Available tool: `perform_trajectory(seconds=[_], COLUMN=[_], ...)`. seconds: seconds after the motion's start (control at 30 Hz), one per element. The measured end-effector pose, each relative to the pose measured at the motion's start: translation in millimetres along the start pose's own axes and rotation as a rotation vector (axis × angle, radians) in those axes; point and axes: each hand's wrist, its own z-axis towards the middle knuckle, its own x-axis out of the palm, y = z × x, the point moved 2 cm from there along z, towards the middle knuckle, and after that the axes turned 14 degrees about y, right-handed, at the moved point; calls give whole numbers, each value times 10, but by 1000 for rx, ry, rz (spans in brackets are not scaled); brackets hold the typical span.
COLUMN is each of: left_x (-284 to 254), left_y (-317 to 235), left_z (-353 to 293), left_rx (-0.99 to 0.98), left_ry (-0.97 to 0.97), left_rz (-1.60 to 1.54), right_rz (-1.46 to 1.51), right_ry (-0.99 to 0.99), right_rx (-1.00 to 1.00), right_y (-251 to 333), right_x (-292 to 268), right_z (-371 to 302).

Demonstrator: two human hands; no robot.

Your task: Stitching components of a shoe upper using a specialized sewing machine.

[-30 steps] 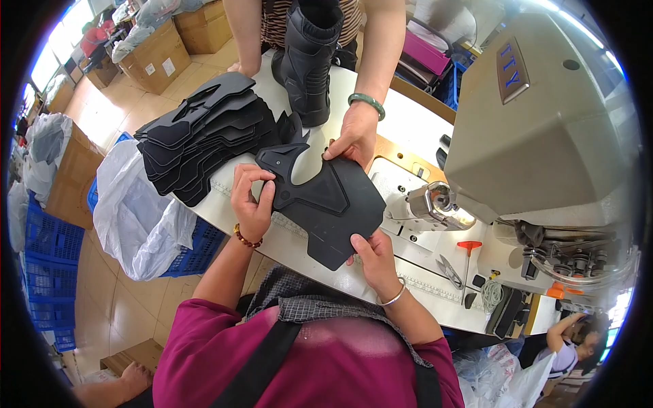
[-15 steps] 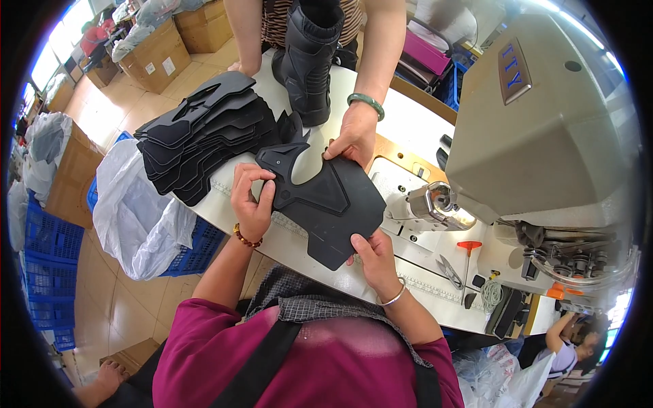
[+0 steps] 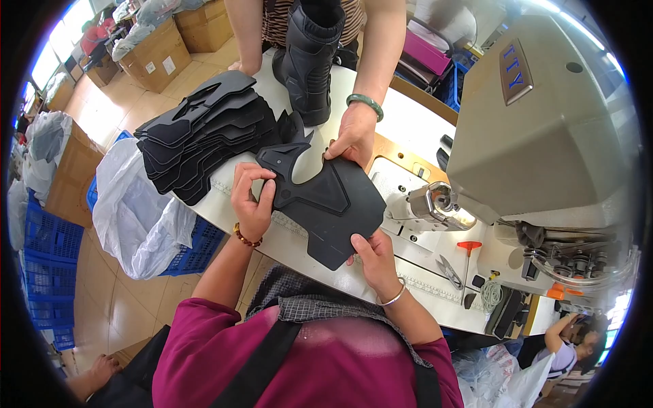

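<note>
Between both hands, a flat black panel

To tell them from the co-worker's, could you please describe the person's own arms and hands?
The left hand, ungloved, has a reddish-brown beaded bracelet at the wrist; the right hand, ungloved too, a silvery bangle. The magenta sleeves end near the elbows.

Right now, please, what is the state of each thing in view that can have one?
Panel: held at three places
Left hand: pinching Panel's left part
Right hand: gripping its lower edge, thumb on top
Co-worker's hand: gripping its upper edge
Boot: upright on Table
Stack: piled, layers offset
Bag: crumpled
Cord: coiled
Snips: lying down, blades unclear
</note>
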Motion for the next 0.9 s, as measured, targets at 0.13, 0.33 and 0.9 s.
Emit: perform_trajectory(seconds=[0.13, 0.33, 0.9], left_x=[-3, 1, -3], left_y=[-8, -7, -9], left_z=[2, 0, -6], left_rx=[-17, -15, 9], left_ry=[4, -7, -13], left_rz=[-5, -11, 37], right_rz=[-4, -19, -23], right_ry=[1, -2, 16], right_rx=[-1, 17, 0], right_y=[15, 16, -43], right_x=[10, 2, -35], right_z=[3, 7, 0])
